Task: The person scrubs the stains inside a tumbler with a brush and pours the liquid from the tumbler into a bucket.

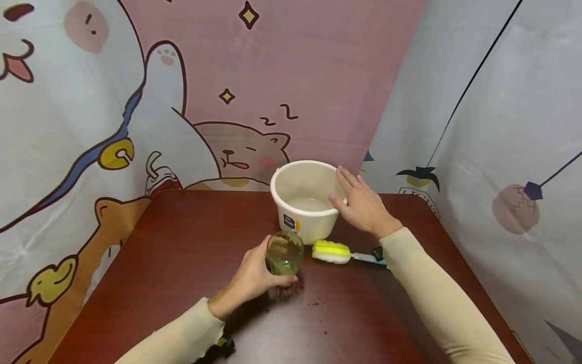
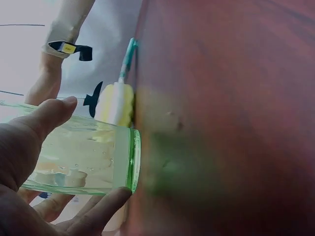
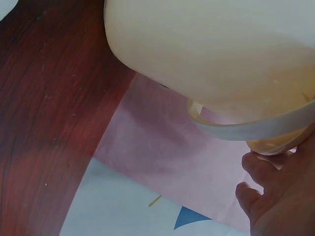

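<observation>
My left hand (image 1: 254,270) holds a green-tinted glass (image 1: 285,253) above the table, thumb on one side and fingers round the other. In the left wrist view, water drops cling to the clear glass wall (image 2: 83,162) near its thick green base. A white plastic bucket (image 1: 302,222) stands behind it with some liquid at the bottom. My right hand (image 1: 364,207) rests at the bucket's right rim, its fingers mostly straight. The right wrist view shows the bucket's handle (image 3: 246,129) beside those fingers; the exact contact is partly hidden.
A yellow-and-white sponge brush (image 1: 332,252) with a light blue handle lies right of the glass, in front of the bucket. Small drops and dark specks dot the brown table (image 1: 200,237). A printed cloth backdrop (image 1: 318,76) hangs behind the table.
</observation>
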`<state>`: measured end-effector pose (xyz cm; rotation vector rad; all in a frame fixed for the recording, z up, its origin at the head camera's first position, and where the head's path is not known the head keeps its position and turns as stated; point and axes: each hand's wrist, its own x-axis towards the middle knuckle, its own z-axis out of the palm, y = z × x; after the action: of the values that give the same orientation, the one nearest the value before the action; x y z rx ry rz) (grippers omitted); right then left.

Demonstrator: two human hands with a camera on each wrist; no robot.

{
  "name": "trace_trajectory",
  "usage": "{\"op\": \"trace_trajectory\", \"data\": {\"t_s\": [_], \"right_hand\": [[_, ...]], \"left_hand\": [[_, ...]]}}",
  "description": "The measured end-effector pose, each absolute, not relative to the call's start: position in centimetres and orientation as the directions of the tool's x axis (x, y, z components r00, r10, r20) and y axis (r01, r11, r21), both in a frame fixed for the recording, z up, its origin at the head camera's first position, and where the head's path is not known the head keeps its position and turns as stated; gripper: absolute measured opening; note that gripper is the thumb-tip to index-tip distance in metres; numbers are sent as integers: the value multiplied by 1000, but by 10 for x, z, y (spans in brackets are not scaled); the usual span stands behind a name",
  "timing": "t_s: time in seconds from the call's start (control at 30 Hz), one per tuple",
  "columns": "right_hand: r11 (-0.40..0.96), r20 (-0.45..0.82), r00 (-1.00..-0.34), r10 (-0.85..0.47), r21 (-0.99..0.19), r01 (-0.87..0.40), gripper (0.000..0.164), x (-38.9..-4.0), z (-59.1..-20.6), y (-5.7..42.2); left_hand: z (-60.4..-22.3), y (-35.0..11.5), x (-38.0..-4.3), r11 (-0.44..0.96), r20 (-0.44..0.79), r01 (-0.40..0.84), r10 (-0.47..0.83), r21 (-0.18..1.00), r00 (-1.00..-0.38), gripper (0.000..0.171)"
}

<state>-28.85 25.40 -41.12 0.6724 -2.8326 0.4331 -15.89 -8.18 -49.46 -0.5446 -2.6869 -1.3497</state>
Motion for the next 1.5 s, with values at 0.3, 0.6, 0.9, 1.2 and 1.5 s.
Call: {"op": "trace_trajectory", "data": {"t_s": [0.3,0.6,0.9,1.2,1.5], "right_hand": [[860,254,-893,-372,-269,-435,88,-289,-414,253],[852,271,-888,-371,-282,-442,85,-289,-414,250],[840,293,-878,-378,-291,-459,82,-291,-416,252],[826,320,-864,-388,-296,-480,83,-292,-418,251],[818,335,-860,-384,-310,-485,80,-291,-420,251]], "left_hand": [[-470,-93,-168,533,242,331,230,779,-942,91],[-445,-116,-178,512,258,303,158,804,-953,84],[-422,-129,-191,461,304,327,127,825,-944,78],[-403,-135,-206,505,313,321,103,801,-944,78],[-381,-132,-221,594,306,327,139,735,-942,83]]}}
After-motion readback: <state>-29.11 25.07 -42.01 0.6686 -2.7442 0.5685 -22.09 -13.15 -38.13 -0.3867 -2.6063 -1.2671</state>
